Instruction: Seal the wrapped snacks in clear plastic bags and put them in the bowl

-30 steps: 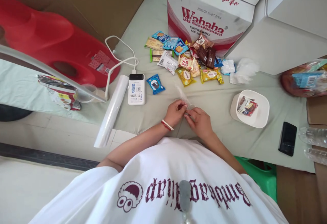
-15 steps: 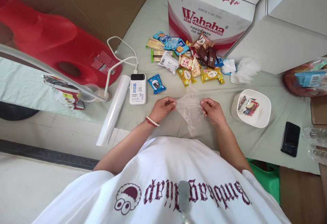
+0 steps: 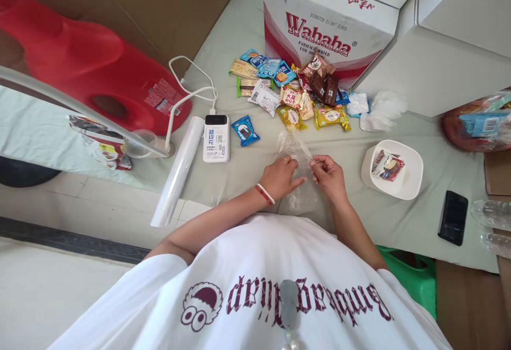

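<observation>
The clear plastic bag (image 3: 302,159) lies on the cloth (image 3: 255,193) in front of the water box (image 3: 319,36), on the person's side. Half a second ago both hands stretched it taut; now the left hand (image 3: 280,178) is drawn in over it, leaving the film slack and the right hand (image 3: 328,177) as the only certain hold. The right fingers pinch the bag's edge. The left thumb stands apart from bent fingers; whether they grip film cannot be told. The bag is thin, glossy and creased. Crinkled snack packets (image 3: 293,97) lie against the box's foot. Forward and left of the box are a smooth, flat power bank (image 3: 216,145) and a shiny cylindrical roll (image 3: 178,172); forward and right, a rounded-square tub (image 3: 417,177).
</observation>
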The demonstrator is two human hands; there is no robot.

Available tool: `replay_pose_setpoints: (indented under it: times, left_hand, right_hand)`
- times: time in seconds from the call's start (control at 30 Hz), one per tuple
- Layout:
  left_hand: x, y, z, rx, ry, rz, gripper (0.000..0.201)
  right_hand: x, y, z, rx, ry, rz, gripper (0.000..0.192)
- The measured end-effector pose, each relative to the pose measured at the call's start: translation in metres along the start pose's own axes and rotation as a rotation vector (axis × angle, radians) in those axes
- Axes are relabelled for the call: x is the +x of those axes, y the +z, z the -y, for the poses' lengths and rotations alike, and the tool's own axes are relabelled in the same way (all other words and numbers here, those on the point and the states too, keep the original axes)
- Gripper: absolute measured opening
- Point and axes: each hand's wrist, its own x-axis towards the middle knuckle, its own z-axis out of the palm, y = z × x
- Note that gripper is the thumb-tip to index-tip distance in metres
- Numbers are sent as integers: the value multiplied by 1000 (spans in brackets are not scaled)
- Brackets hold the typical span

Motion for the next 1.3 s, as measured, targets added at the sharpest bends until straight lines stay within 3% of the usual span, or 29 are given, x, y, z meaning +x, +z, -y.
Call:
replay_pose_setpoints:
  times: [0.1, 0.3, 0.5, 0.63, 0.73, 0.8, 0.87, 0.97, 1.07, 1.2, 1.3]
  left_hand:
    - [7, 0, 13, -231, -28, 18, 14]
    - [-12, -37, 42, -1031, -281, -118, 42]
    - [-40, -55, 58, -1298, -454, -186, 51]
    - [-47, -56, 69, -1231, -535, -148, 50]
    - [-52, -59, 69, -919, -516, -167, 39]
    - [-54, -63, 62, -574, -373, -303, 36]
    - [-51, -66, 51, -245, -159, -418, 49]
    - [-31, -61, 37, 26, 50, -378, 74]
    - [3, -46, 35, 77, 15, -234, 72]
    - [40, -33, 46, -74, -29, -59, 28]
    - [51, -34, 58, -318, -92, -137, 27]
  right_hand:
    - [-2, -8, 0, 69, 28, 49, 47]
    - [-8, -37, -3, 46, 75, 57, 39]
    - [-11, -54, -10, -54, 47, 9, 30]
    - [-13, -55, -6, 28, 69, 2, 33]
    - [-14, -50, 3, 197, 196, 52, 40]
    - [-14, -45, 8, 205, 221, 53, 42]
    - [-13, -40, 12, 159, 191, 54, 43]
    - [-13, -35, 15, 114, 148, 90, 43]
    - [-13, -38, 17, 84, 136, 107, 43]
    - [-15, -49, 15, 64, 151, 55, 44]
    - [-19, -58, 7, 103, 202, -34, 47]
